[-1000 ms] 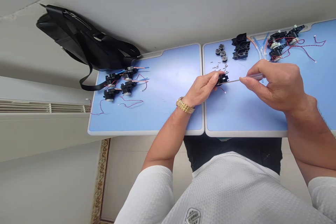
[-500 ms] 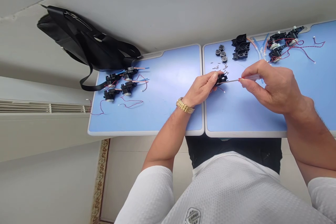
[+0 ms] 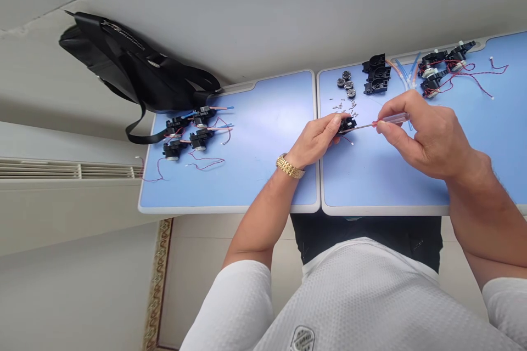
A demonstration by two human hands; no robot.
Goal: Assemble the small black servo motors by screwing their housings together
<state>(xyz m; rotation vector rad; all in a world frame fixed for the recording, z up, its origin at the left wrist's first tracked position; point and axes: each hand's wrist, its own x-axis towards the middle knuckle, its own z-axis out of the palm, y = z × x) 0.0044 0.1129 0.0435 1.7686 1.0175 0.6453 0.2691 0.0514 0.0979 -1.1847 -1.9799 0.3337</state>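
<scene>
My left hand (image 3: 319, 138) is closed around a small black plastic assembly (image 3: 349, 124), partly hidden by the thumb and fingers. A short wire with a white connector pokes out below it. Between the thumb and fingers of my right hand (image 3: 428, 134) is a screwdriver (image 3: 394, 119) with a clear handle and a red collar. Its thin shaft points left and meets the black assembly; the tip itself is hard to make out. Small loose screws (image 3: 340, 106) lie just beyond my left hand, with several round metal motors (image 3: 349, 85) behind them.
Black plastic housings (image 3: 376, 74) stand at the back, beside blue and orange tubes (image 3: 405, 72). Wired black units (image 3: 432, 74) sit at the back right. More finished-looking units (image 3: 200, 137) lie on the left table (image 3: 263, 175), near a black bag (image 3: 135, 71). A seam divides the two tables.
The screwdriver handle has shifted slightly in my right hand's fingers, and more of it shows. My left hand and the black assembly stay nearly in place.
</scene>
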